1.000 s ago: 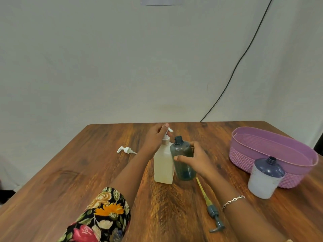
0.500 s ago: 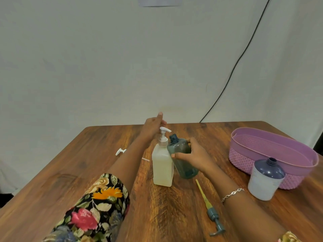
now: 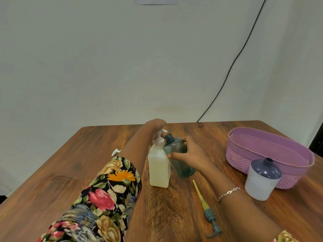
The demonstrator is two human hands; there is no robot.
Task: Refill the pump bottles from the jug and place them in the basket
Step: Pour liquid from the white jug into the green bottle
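Note:
A white square pump bottle stands upright mid-table. My left hand rests on top of its pump head, pressing it down. My right hand grips a clear teal bottle with no cap, tilted so that its open neck sits right under the white pump's spout. The teal bottle's own pump, with a long yellow tube, lies on the table in front. A purple woven basket sits at the right with nothing visible inside.
An open bottle with a white body and a navy top stands just in front of the basket. A loose white pump lies left of my forearm. A black cable runs down the wall to the wooden table.
My left hand has lifted off the white bottle's pump and come back down on it. My right hand has tilted the teal bottle's neck toward the spout.

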